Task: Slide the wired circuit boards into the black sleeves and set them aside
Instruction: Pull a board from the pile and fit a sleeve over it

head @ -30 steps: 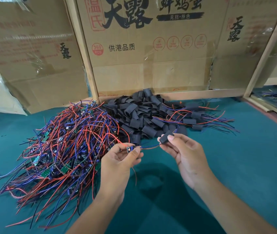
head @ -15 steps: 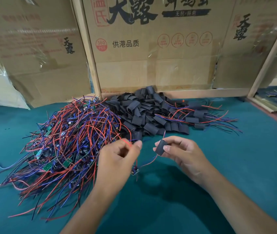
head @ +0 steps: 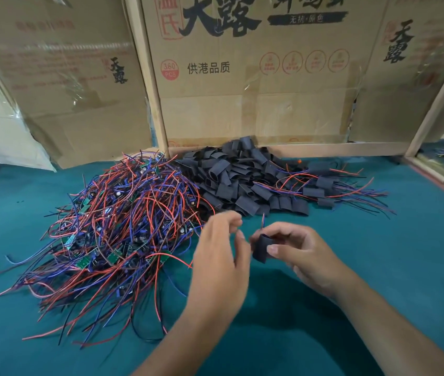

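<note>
My right hand [head: 302,251] pinches a black sleeve [head: 261,247] between thumb and fingers above the green table. Thin wire ends [head: 263,219] stick up out of the sleeve's top. My left hand [head: 221,259] is just left of the sleeve, its fingers curled and blurred, thumb and forefinger slightly apart; what it holds is hidden. A big tangle of red and blue wired circuit boards [head: 123,226] lies to the left. Loose black sleeves [head: 237,180] are heaped behind my hands. Several sleeved boards [head: 324,185] lie at the heap's right.
Taped cardboard boxes [head: 242,85] and wooden frame posts [head: 147,77] wall off the back of the green table [head: 391,267]. A wooden rail [head: 432,172] borders the right side, with more wires beyond it.
The right hand has turned the sleeve more upright and wire ends now show above it. The left hand has moved right, close against the sleeve; the dangling board is out of sight.
</note>
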### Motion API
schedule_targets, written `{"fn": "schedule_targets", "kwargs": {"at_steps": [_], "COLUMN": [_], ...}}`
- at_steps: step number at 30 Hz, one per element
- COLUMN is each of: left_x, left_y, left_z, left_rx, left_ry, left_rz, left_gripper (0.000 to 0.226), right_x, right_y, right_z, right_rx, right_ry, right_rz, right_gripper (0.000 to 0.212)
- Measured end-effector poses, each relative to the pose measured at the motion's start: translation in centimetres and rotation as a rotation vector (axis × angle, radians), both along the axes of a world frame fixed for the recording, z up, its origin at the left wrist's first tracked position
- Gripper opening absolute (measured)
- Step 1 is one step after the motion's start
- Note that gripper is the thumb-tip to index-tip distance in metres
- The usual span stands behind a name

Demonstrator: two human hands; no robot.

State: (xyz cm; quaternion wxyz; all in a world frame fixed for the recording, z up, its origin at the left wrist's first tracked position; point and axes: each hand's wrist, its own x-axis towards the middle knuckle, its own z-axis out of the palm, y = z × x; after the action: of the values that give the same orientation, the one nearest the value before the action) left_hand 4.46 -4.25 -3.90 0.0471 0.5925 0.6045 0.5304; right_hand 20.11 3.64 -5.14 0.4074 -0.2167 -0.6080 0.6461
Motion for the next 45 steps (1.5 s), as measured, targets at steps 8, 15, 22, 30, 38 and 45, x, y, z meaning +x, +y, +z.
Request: {"fn": "schedule_targets", "kwargs": {"at_steps": [8,15,22,30,38,45], "left_x": [-0.8,-1.2,-1.4,-1.9,-1.5,-1.7], "left_y": [1.7,1.8,1.6,1.8,2.1,2.2], "left_z": [-1.8,-1.3,-1.1,-1.3,-1.9,-1.9], "left_rx": [-0.349,-0.37,-0.348,-0.334,-0.285,-0.287], "left_ry": [-0.29,-0.373,-0.392,-0.451,-0.581,-0.576], "left_rz": [-0.378,-0.514,-0.482,-0.515,-0.527,-0.545], "left_gripper": [0.027,0.037,0.042,0.025,0.022,0.025], "right_x": [0.6,1.1,1.5,2.4,2.0,2.1], "right_y": [0.1,0.2,0.8,1.3,1.8,2.2], "right_z": [0.5,1.0,0.8,1.3,1.5,1.3], "right_rx": [0.052,0.045,0.064,0.055,-0.027,-0.126], "right_ry": [-0.011,0.016,0.06,0.093,0.205,0.267], "right_rz": [0.08,0.129,0.109,0.035,-0.17,-0.216], "right_gripper": [0.035,0.03,0.03,0.025,0.02,0.014]}}
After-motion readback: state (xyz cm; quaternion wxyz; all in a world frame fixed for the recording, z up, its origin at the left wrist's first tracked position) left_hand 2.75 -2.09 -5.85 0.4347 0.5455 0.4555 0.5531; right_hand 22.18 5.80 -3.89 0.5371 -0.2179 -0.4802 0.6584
